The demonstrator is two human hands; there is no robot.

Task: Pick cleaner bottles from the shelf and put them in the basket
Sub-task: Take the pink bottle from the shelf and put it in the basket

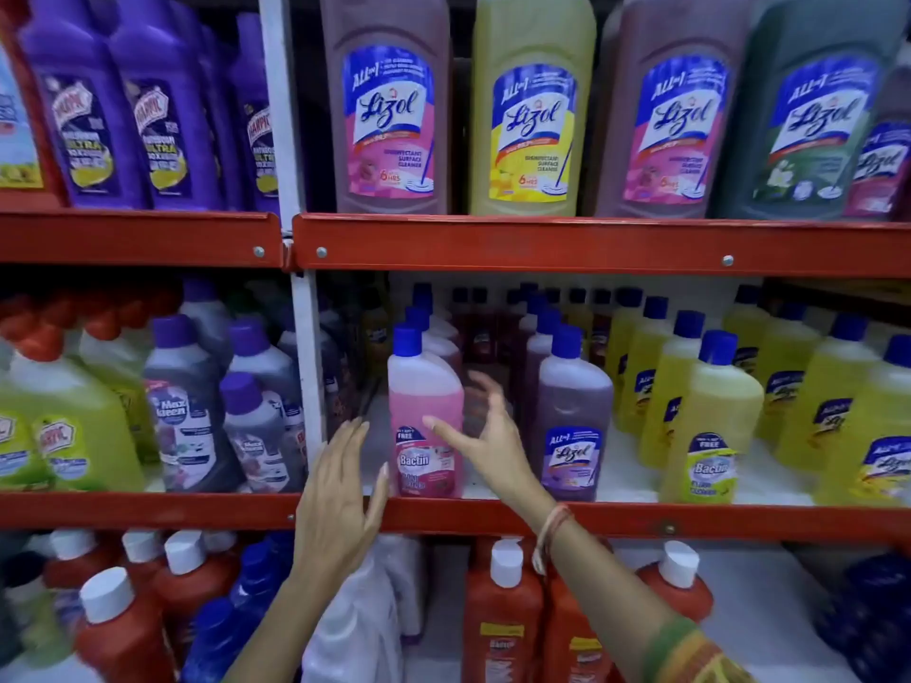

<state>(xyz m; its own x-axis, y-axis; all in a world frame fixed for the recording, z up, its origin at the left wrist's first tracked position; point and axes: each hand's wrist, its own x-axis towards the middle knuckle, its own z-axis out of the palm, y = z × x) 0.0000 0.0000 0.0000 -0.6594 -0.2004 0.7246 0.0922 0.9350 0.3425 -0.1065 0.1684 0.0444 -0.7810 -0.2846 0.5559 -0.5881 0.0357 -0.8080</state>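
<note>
Pink translucent bottle point(425, 411) — open hands, left point(340, 505) and right point(485, 436), flank it.

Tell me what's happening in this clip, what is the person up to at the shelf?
A person stands at a store shelf of cleaner bottles. Both hands are open and closing in on the pink Bactin bottle at the front of the middle shelf: the left hand beside its lower left, the right hand at its right side. Neither hand grips it yet. No basket is in view.

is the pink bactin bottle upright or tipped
Upright: the pink bottle stands on the shelf, blue cap on top.
</note>
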